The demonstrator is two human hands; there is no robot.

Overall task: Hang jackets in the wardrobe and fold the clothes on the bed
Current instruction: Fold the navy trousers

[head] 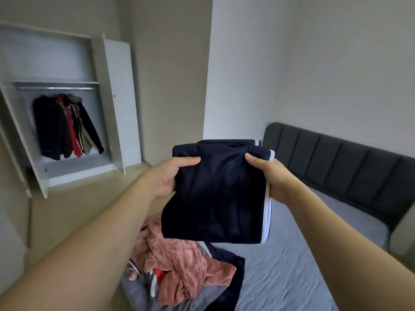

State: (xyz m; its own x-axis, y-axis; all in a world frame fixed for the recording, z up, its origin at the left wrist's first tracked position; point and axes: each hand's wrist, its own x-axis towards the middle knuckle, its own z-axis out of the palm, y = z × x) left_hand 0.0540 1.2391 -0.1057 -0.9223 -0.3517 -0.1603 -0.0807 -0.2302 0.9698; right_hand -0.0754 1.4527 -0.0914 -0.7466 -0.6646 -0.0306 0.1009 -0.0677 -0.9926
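A folded navy garment with white side stripes [215, 194] is held up in the air above the bed [292, 265], gripped on its left edge by the left hand [173, 176] and on its right edge by the right hand [267, 176], thumbs on top. A messy pile with a pink fuzzy piece [179, 263] is left lying on the bed below it. Beyond the bed's left side, jackets [67, 126] are hung in the open wardrobe [116, 104].

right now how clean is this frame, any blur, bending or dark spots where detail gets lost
Head view: wide-angle bending tilts the wardrobe and curves the walls; soft motion blur toward the edges, with the hanging jackets smeared; light is even and flat, without glare; the dark navy folded garment, held by the left hand and right hand, swallows fold detail; the pink garment on the bed reads clearly.
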